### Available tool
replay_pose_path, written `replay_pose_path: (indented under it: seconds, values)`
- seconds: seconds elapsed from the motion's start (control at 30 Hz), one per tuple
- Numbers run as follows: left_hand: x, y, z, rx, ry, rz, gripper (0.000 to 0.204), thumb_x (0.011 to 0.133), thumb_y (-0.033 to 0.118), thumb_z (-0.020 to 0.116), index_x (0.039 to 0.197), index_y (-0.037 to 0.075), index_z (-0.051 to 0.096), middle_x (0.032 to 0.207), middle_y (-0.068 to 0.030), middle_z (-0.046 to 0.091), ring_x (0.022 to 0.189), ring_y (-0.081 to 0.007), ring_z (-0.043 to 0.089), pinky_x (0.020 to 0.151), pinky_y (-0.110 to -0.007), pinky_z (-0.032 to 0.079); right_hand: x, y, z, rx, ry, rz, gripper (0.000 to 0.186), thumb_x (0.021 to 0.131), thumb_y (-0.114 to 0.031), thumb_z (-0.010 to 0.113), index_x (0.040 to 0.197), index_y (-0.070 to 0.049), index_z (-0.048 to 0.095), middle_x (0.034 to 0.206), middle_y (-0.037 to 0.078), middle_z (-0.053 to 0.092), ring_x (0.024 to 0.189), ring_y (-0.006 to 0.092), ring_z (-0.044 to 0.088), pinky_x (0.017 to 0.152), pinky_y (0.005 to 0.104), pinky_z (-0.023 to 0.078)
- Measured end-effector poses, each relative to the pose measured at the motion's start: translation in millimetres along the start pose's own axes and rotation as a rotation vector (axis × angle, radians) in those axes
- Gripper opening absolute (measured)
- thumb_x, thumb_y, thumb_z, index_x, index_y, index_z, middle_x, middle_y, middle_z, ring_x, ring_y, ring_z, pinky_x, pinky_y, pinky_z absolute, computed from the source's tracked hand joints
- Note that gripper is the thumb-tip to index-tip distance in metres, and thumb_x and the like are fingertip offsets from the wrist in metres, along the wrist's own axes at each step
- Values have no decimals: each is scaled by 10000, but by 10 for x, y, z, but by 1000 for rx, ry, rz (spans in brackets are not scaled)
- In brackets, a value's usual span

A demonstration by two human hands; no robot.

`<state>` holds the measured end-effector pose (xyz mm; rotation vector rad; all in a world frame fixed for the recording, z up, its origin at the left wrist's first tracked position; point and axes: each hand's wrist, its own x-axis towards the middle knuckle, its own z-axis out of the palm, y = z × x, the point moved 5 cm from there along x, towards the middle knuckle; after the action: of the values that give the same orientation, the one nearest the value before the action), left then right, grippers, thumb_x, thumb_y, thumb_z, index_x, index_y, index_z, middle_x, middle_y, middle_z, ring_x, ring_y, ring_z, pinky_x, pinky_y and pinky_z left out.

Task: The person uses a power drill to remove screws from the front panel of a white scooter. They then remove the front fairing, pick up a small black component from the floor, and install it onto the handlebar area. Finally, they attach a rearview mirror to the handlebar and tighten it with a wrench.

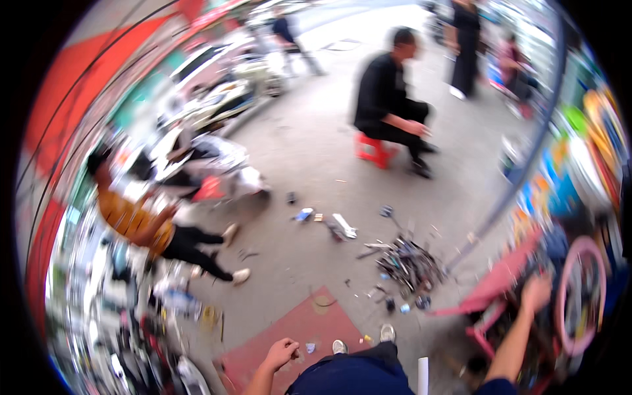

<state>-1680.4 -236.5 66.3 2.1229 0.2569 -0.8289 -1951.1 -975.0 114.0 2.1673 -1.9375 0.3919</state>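
My left hand [282,353] hangs over the red mat [299,329] at the lower middle. Its fingers are loosely curled in, and nothing shows in them. My right hand [536,291] reaches out to the right over a pink metal stand [487,322] cluttered with dark items. That hand is smeared by motion, so its fingers and anything in them cannot be made out. Close to it stands a pink ring-shaped rim [581,296]. On the ground ahead lies a heap of metal tools and scrap parts [409,264], with small bits scattered about it.
A person in black [385,92] sits on a red stool [373,150] ahead. Another in a yellow top [135,217] stands at the left beside parked scooters [210,155]. A grey pole [526,171] slants down at the right. White packaging [344,226] lies mid-floor.
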Motion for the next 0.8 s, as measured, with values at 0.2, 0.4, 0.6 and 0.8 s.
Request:
replay_pose_path:
  seconds: [0.2, 0.4, 0.6, 0.8]
  values:
    - [-501, -2061, 19, -158, 103, -507, 248, 876, 211, 620, 876, -32, 670, 726, -140, 665, 624, -195, 649, 567, -347, 530, 276, 243, 323, -230, -41, -50, 438, 978, -354, 478, 1287, -44, 460, 1032, 196, 604, 935, 354, 620, 781, 459, 507]
    - [-628, -4002, 641, 157, -85, -86, 195, 870, 245, 545, 895, 109, 683, 825, -145, 665, 776, -291, 642, 667, -427, 512, 40, -145, -187, -282, 3, -86, 464, 899, -271, 549, 1309, -89, 431, 1108, 181, 578, 1020, 356, 595, 827, 470, 506]
    - [-116, -3548, 572, 457, 183, 25, 287, 892, 270, 487, 908, 90, 709, 925, -197, 686, 877, -337, 661, 783, -476, 513, -491, -549, -438, -186, 148, -86, 416, 899, -225, 514, 1281, -70, 459, 1108, 171, 587, 1008, 342, 595, 825, 447, 521]
    - [219, -3345, -143, -178, 105, -258, 417, 960, 365, 440, 965, 23, 679, 836, -200, 684, 741, -326, 665, 684, -467, 527, -2564, -1525, 377, 119, -639, -496, 255, 853, -196, 567, 971, 18, 639, 976, 230, 660, 929, 402, 646, 800, 494, 522]
